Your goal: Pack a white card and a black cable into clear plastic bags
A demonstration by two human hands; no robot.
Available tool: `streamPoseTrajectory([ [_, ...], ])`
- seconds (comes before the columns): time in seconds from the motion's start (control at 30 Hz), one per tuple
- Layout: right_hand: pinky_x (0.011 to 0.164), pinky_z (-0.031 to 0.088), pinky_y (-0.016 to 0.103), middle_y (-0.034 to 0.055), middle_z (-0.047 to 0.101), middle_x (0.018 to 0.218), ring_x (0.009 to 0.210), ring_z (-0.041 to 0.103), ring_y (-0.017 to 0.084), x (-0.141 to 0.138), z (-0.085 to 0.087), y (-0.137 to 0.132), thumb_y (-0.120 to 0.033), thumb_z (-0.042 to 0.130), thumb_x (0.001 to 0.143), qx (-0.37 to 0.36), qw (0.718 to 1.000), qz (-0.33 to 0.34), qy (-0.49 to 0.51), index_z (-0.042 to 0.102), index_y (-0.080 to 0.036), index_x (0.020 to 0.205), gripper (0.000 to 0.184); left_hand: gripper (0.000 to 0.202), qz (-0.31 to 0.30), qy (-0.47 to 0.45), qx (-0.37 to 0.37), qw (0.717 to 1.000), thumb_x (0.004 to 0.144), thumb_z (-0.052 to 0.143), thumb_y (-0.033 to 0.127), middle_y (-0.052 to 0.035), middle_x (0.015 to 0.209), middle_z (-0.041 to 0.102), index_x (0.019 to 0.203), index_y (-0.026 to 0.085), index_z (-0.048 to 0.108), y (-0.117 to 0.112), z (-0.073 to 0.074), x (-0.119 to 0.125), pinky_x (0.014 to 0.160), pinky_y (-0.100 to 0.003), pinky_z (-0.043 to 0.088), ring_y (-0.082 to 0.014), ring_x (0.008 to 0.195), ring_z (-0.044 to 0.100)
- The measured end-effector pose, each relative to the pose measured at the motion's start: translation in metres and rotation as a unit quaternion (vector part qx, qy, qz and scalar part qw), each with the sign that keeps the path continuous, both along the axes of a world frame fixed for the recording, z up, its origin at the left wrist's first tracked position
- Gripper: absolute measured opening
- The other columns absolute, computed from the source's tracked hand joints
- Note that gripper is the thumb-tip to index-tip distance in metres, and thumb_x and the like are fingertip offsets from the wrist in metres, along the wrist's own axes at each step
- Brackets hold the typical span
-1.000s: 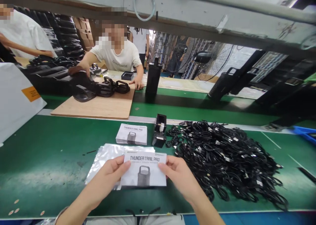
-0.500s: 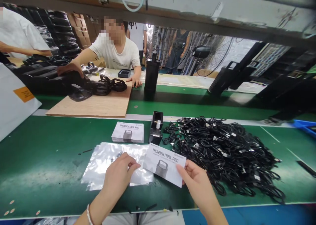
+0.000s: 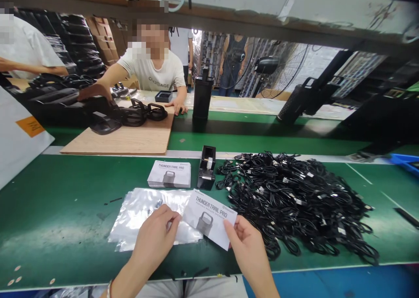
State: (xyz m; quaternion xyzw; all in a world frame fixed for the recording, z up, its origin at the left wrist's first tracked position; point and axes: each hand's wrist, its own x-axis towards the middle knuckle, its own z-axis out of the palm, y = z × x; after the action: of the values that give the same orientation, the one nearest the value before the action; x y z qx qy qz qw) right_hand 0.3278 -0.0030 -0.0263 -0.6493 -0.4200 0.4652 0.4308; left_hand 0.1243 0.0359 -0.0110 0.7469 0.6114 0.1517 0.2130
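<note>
Right hand [image 3: 247, 241]: gripping the leaflet [image 3: 209, 219] by its right edge, with the thumb on the printed face and fingers tucked behind
Left hand [image 3: 159, 232]: curled over the plastic bags [image 3: 127, 221], with thumb and index tips drawn close, just beside the leaflet's left edge; cannot tell whether fully closed or pinching film
Leaflet: held at a slant, printed face up, partly over the right end of the bags; nearer the body than the tape dispenser [image 3: 207, 167], and left of the heap of black cables [image 3: 301, 206]
Step in hand: judged to be handling a leaflet right at the bags; not inside any bag, by the look of it
Next move: seems to call for a steady right-hand hold, kept flat and uncreased, and a single layer of film sorted out by the left
Printed face: reads THUNDER TRAIL PRO, with what looks like PORTABLE RUGGED SPEAKER in smaller letters beneath; also bears tiny corner marks, too fine to read
Stack of leaflets [image 3: 168, 174]: lying behind the bags; printed with the same title
Bags: marked with small dark print by the left knuckles; unreadable
Orange label [image 3: 30, 126]: stuck on the white sack [image 3: 19, 154]; apparently written on, too blurred to read
Co-worker's shirt [image 3: 159, 77]: lettered COU, an unclear letter, then AGE
</note>
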Motion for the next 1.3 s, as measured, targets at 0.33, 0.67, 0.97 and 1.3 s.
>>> streamPoseTrajectory([
  [0.33,0.032,0.021,0.017,-0.0069,0.045,0.042,0.029,0.034,0.005,0.001,0.005,0.002,-0.047,0.053,0.073,-0.089,0.99,0.109,0.024,0.058,-0.013,0.075,0.034,0.019,-0.015,-0.011,0.058,0.998,0.084,0.042,0.034,-0.0014,0.08,0.059,0.08,0.024,0.057,-0.006,-0.012,-0.006,0.066,-0.03,0.046,-0.0187,0.073,0.058],
  [0.67,0.044,0.04,0.019,-0.0015,0.059,0.049,0.04,0.051,0.008,-0.003,0.015,0.012,-0.043,0.056,0.071,-0.091,0.975,0.154,0.131,0.053,-0.013,0.073,0.03,0.024,-0.037,-0.012,0.037,0.999,0.085,0.039,0.034,-0.0013,0.077,0.054,0.075,0.023,0.058,-0.001,-0.008,-0.008,0.065,-0.029,0.043,-0.0173,0.071,0.056],
  [0.97,0.034,0.033,0.016,-0.0021,0.059,0.059,0.035,0.046,0.006,-0.064,0.015,0.043,-0.019,0.05,0.071,-0.031,0.981,0.19,-0.004,0.057,-0.016,0.072,0.008,0.024,-0.056,-0.174,-0.025,0.983,0.086,0.039,0.039,0.0,0.076,0.051,0.075,0.023,0.054,-0.003,0.007,-0.004,0.065,-0.025,0.043,-0.0159,0.071,0.051],
  [1.3,0.065,0.042,0.027,0.0116,0.057,0.098,0.086,0.057,0.022,0.025,0.06,0.102,-0.009,0.04,0.084,0.078,0.764,0.228,-0.598,0.063,-0.02,0.099,0.03,0.021,-0.068,-0.026,-0.03,0.997,0.083,0.041,0.031,-0.0042,0.079,0.056,0.073,0.021,0.057,0.004,-0.006,-0.008,0.073,-0.036,0.041,-0.0223,0.079,0.053],
])
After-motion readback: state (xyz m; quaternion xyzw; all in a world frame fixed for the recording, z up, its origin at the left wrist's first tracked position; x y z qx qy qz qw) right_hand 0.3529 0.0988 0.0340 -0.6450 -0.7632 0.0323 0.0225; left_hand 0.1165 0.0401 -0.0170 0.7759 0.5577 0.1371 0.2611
